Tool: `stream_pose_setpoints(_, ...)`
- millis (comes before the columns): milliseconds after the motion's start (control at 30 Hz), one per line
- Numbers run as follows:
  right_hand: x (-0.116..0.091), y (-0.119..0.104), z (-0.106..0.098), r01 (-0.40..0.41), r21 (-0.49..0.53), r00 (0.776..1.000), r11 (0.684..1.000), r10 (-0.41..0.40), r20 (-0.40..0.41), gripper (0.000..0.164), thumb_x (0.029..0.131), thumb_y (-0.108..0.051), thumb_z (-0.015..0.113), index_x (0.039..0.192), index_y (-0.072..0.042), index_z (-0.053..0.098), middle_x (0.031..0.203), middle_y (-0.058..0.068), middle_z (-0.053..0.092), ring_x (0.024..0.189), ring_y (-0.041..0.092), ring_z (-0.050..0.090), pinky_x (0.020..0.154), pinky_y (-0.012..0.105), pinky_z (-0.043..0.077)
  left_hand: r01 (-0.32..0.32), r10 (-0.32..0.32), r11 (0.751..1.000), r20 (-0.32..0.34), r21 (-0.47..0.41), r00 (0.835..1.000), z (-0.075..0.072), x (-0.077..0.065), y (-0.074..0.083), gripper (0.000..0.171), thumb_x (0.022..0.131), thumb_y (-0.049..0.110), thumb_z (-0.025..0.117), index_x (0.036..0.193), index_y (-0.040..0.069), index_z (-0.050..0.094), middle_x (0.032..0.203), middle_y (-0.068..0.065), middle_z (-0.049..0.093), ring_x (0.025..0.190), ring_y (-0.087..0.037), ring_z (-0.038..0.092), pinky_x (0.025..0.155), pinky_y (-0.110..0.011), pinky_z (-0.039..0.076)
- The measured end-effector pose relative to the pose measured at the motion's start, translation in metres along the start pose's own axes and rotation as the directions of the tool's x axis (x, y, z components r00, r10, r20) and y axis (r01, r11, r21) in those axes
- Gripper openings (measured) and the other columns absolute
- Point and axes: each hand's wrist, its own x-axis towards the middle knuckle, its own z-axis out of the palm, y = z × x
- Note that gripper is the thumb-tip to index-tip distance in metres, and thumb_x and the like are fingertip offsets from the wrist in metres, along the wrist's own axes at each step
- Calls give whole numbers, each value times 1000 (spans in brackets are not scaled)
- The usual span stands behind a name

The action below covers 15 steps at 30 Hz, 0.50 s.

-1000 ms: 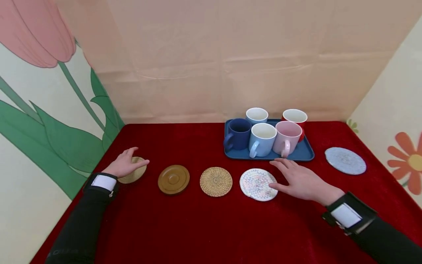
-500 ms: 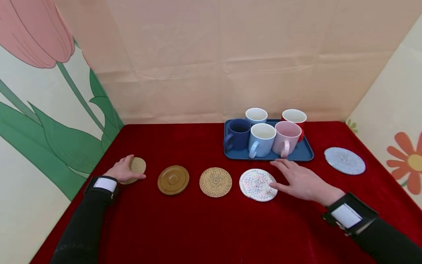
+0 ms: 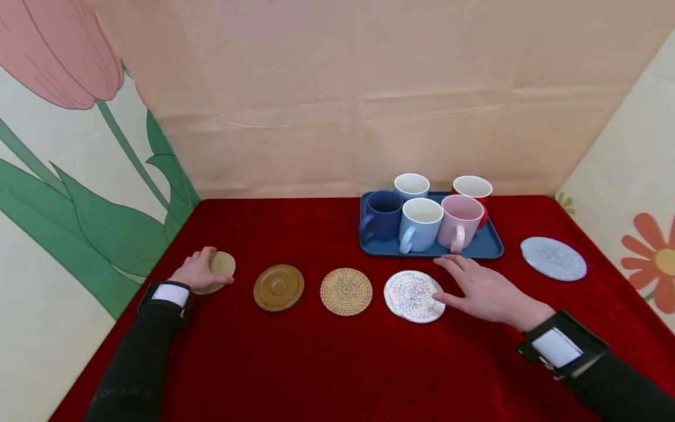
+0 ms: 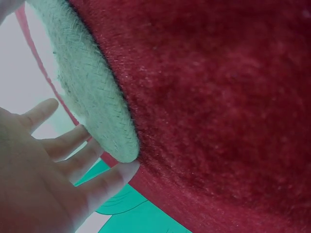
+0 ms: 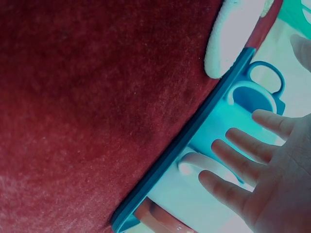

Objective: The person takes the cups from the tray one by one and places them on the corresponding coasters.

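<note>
My left hand [image 3: 194, 271] is at the left side of a round beige woven coaster [image 3: 224, 265], which lies on the red cloth. Its fingers lie by the coaster's far edge and its thumb by the near edge. In the left wrist view the fingers are spread and fairly straight, one fingertip right at the rim of the coaster [image 4: 92, 77]. My right hand [image 3: 477, 290] hovers with fingers extended and nothing in them, its thumb overlapping a white patterned coaster [image 3: 408, 296]. Beyond its fingertips stands a pink mug [image 3: 457, 217].
A blue tray [image 3: 488, 243] bears dark blue [image 3: 384, 217], light blue [image 3: 422, 228] and pink mugs in front, another light blue mug [image 3: 412, 184] and a red one [image 3: 473, 186] behind. A brown saucer [image 3: 278, 287], a straw coaster [image 3: 345, 291] and a pale blue mat [image 3: 552, 258] lie around.
My left hand has come down towards me onto the beige coaster's left side, its fingers drawing closer to the rim and uncovering the coaster's right part. The right hand has stayed still.
</note>
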Motion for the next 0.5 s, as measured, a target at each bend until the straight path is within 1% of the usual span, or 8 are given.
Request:
stream_pose_setpoints(67,0,0,-1,-1,2,1000,1000,1,-2,85,85,-66,60,145,-8,44,145,21,45,129,41,45,91,57,50,7,-7,1000,0,-2,1000,0,0,0,97,78,52,74,144,-1,28,137,-38,37,120,-53,39,89,-62,42)
stream_pose_setpoints(167,-1,0,-1,-4,7,1000,1000,4,-3,84,86,-65,61,145,-8,44,145,21,45,128,41,45,91,57,50,10,-10,1000,1,-6,1000,0,-2,0,96,78,51,75,144,0,28,138,-36,36,121,-51,38,89,-62,42)
stream_pose_setpoints(300,0,0,-1,-1,12,1000,1000,1,-8,84,86,-66,60,145,-8,44,144,21,46,128,40,45,91,57,51,-9,9,1000,3,-6,1000,0,-5,2,94,77,50,76,143,1,30,138,-35,39,122,-50,38,89,-61,43)
stream_pose_setpoints(500,2,1,0,8,9,1000,1000,-8,-11,84,86,-66,60,145,-9,43,144,20,46,128,40,46,91,57,50,-33,33,999,8,-1,999,2,-8,4,94,76,49,77,143,2,31,133,-33,43,117,-46,42,84,-58,46)
